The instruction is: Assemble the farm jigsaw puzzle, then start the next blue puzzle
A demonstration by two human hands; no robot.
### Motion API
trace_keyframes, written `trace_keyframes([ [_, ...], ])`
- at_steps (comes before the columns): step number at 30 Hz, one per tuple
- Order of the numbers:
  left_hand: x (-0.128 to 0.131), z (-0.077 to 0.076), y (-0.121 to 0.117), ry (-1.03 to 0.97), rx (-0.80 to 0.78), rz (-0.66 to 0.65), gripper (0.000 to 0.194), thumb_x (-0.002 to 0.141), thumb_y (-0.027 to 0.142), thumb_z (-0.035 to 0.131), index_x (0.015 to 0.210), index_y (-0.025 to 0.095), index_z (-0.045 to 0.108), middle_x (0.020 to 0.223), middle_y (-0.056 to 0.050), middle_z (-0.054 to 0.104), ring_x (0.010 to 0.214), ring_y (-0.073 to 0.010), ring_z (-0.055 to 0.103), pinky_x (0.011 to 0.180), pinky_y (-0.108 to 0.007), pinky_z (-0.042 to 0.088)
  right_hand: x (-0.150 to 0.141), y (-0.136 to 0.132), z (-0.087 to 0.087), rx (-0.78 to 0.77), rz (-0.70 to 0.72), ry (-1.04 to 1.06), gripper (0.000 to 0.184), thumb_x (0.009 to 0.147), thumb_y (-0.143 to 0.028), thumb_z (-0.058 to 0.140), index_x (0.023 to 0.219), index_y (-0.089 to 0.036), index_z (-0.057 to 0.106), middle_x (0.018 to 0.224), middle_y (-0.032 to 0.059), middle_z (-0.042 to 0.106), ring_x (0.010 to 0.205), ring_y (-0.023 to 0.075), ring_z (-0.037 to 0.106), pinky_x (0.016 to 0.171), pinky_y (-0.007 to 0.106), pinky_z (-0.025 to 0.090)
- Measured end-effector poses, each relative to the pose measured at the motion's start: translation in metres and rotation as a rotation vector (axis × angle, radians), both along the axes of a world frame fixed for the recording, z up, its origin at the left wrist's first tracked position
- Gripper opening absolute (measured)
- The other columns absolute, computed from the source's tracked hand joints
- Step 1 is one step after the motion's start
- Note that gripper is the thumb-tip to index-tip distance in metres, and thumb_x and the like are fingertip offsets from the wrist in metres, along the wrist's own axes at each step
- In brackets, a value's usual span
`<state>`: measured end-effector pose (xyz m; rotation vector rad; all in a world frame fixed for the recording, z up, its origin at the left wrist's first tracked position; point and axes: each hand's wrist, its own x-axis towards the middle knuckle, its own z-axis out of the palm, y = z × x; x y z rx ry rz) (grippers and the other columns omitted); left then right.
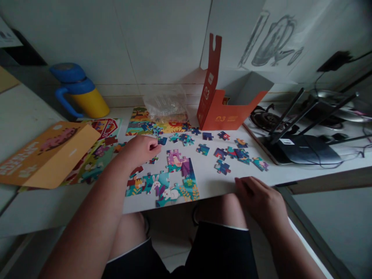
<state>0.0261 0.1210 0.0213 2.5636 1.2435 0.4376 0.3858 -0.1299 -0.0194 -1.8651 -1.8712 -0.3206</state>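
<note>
My left hand [140, 149] hovers over the white table, fingers pinched together on a small dark blue puzzle piece [162, 140]. Just right of it lies a partly joined patch of the puzzle [177, 162], and a larger joined patch with white rabbits [162, 189] sits near the table's front edge. My right hand [259, 197] rests at the front edge of the table [209, 182], fingers lying flat and holding nothing. Several loose pieces [232, 154] are scattered between the hands and the orange box.
An open orange box [221, 112] stands at the back, a clear plastic bag [165, 102] beside it. A yellow folder [49, 155] lies left over colourful sheets. A blue and yellow jug [80, 93] stands far left. A black router with cables [305, 147] sits right.
</note>
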Motion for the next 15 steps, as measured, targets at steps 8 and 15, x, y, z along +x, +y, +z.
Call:
trace_keyframes([
  [8, -0.001, -0.004, 0.003, -0.01, -0.034, 0.016, 0.041, 0.094, 0.042, 0.058, 0.06, 0.023, 0.046, 0.057, 0.001, 0.05, 0.053, -0.0153, 0.04, 0.058, -0.034, 0.02, 0.091, 0.005, 0.0, -0.183, -0.471, -0.09, 0.056, 0.101, -0.067, 0.053, 0.129, -0.021, 0.071, 0.122, 0.0226, 0.072, 0.098, 0.0399, 0.073, 0.078, 0.05, 0.055],
  [15, -0.005, -0.005, 0.006, -0.003, -0.045, 0.029, 0.041, 0.095, 0.043, 0.057, 0.06, 0.023, 0.047, 0.056, 0.001, 0.051, 0.054, -0.0156, 0.04, 0.058, -0.034, 0.02, 0.1, 0.036, -0.005, -0.126, -0.293, -0.058, 0.066, 0.1, -0.069, 0.052, 0.133, -0.015, 0.07, 0.128, 0.0227, 0.069, 0.116, 0.0395, 0.068, 0.104, 0.053, 0.052],
])
